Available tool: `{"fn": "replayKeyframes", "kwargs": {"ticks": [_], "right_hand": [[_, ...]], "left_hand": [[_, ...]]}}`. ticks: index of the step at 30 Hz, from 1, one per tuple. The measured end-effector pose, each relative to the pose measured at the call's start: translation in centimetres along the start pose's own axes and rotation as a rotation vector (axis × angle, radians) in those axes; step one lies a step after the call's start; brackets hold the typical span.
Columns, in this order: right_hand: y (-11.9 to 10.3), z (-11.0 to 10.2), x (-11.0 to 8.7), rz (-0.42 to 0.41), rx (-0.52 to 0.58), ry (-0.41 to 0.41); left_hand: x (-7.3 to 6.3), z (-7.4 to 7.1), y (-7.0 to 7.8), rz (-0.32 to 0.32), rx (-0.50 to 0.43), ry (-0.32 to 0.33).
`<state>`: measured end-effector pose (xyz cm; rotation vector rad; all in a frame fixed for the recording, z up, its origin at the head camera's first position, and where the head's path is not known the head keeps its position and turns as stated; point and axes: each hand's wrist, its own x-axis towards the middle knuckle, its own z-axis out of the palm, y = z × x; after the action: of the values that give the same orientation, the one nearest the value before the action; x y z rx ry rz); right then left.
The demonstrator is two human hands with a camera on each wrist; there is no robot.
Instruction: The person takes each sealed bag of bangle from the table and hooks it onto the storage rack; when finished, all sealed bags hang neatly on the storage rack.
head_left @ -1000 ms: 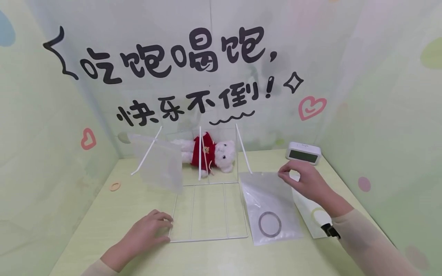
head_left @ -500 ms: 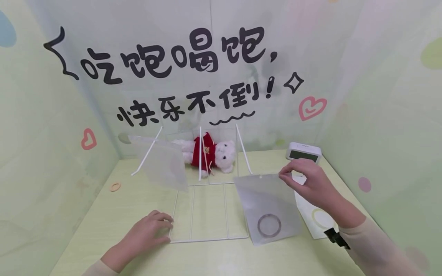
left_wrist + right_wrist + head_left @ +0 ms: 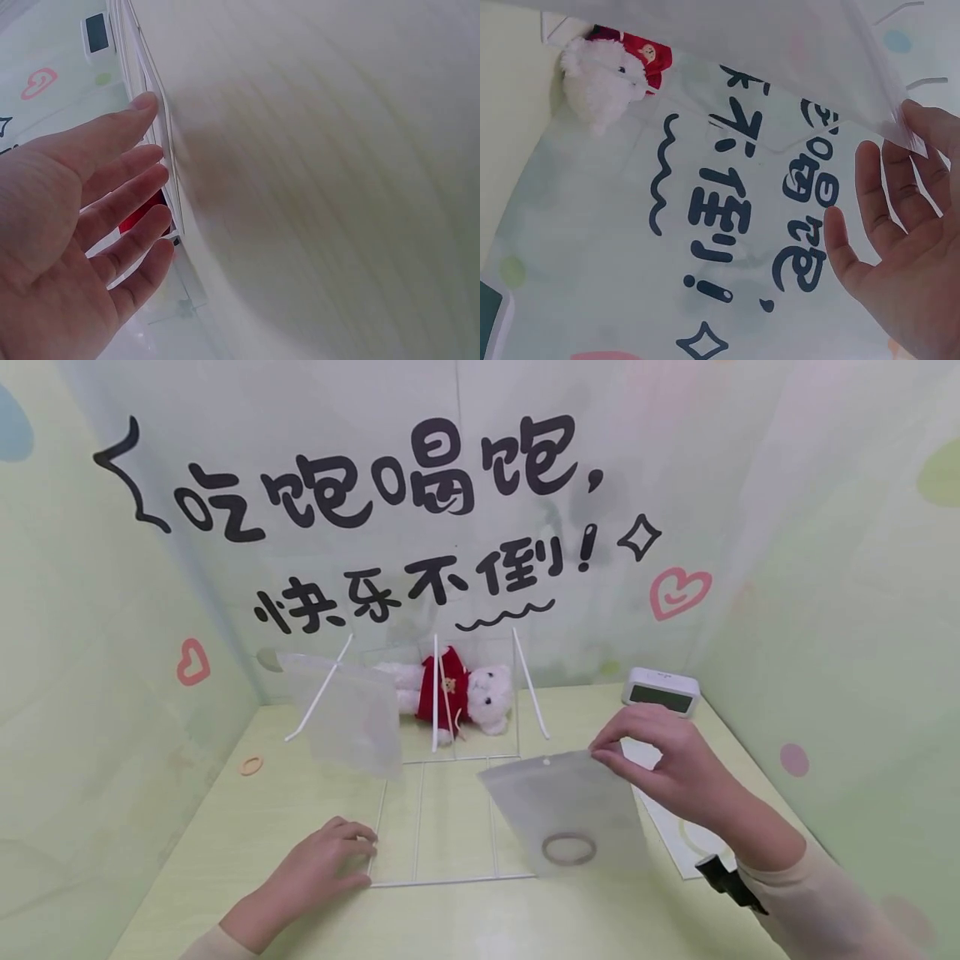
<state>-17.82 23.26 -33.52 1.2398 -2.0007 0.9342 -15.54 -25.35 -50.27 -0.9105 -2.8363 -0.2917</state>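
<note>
My right hand [image 3: 667, 760] pinches the top right corner of a frosted plastic zip bag [image 3: 592, 802] with a small hang hole. A brownish-grey ring [image 3: 568, 849], like a bangle, shows at the bag's lower part. The bag hangs tilted over the right side of a white wire display rack [image 3: 453, 882]. In the right wrist view the bag [image 3: 727, 37] runs up to the thumb and fingers. My left hand [image 3: 318, 864] rests at the left edge of the rack's base, its fingertips against the wire in the left wrist view. Another frosted bag [image 3: 348, 718] hangs on the rack's left prong.
A white plush bear [image 3: 491, 697] in red lies behind the rack. Under my right forearm is another bag [image 3: 678, 843] with a yellowish ring. A white digital clock [image 3: 660, 692] stands at the back right, an orange ring [image 3: 251, 765] on the left of the table.
My right hand has lifted the bag with the ring off the table and tilted it, its top left corner swinging left over the rack. My left hand has stayed in place.
</note>
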Motion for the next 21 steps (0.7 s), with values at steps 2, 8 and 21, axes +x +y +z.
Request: {"fn": "replayKeyframes", "kwargs": {"ticks": [2,8,21], "right_hand": [[-0.5,0.1,0.4,-0.024,0.03,0.003],[-1.7,0.4,1.7,-0.086,0.061,0.019],[-3.3,0.8,4.2,-0.143,-0.024,0.031]], "left_hand": [[0.0,0.0,0.0,-0.001,-0.001,0.002],[0.0,0.1,0.2,-0.01,0.012,0.004],[0.0,-0.2,0.3,-0.013,0.004,-0.003]]}}
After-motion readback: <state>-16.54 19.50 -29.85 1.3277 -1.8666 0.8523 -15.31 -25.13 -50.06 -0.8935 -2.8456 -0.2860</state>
